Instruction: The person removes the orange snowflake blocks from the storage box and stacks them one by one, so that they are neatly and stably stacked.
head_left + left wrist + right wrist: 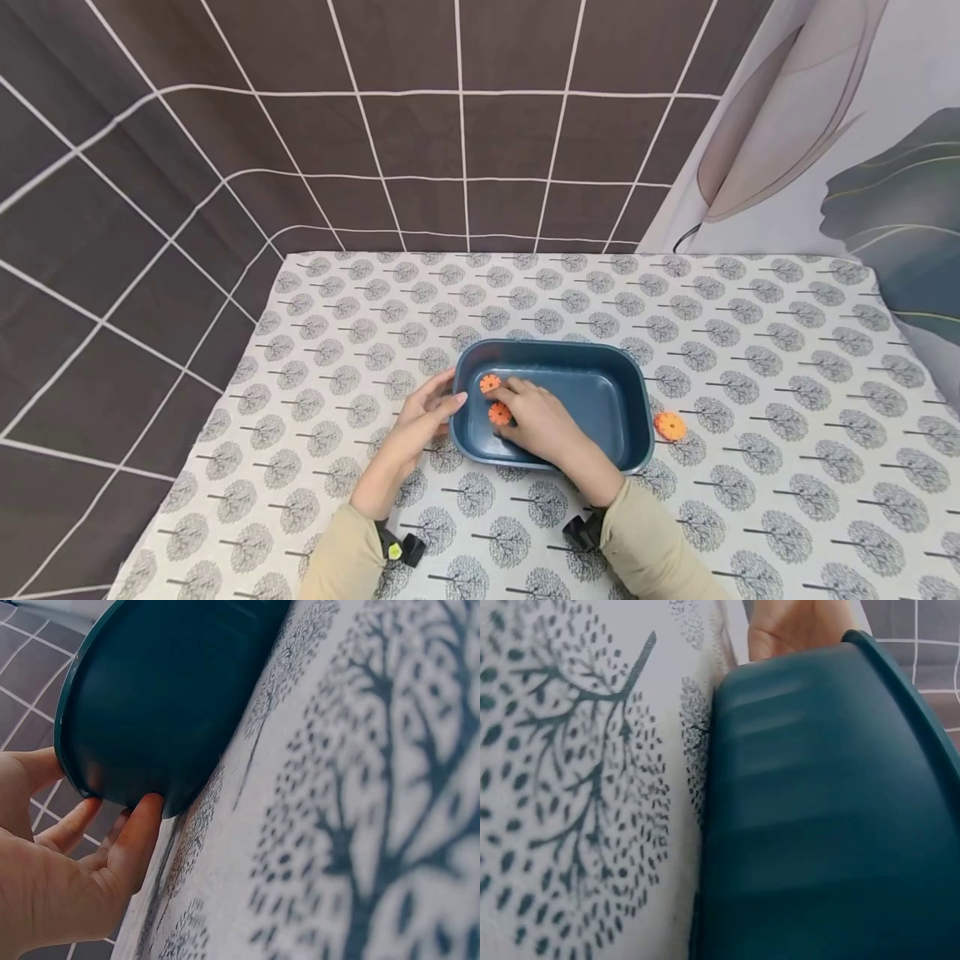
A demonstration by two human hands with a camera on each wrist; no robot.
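A dark blue plastic basin (555,354) stands on the table. My left hand (423,412) holds its left end, the thumb at the rim and the other fingers on the outer wall; the left wrist view shows these fingertips against the wall. My right hand (540,421) reaches inside, thumb and forefinger pinching an orange notched disc (498,413) low in the basin's left half. Another orange notched disc (490,383) lies just beyond those fingers. In the right wrist view the basin's side wall (817,795) fills the picture and hides the right hand.
Right of the basin, close to its wall, an orange notched disc (671,426) lies on the tree-print tablecloth (750,400), with a redder edge showing beneath it. A dark checked curtain (412,133) hangs behind the table and along the left.
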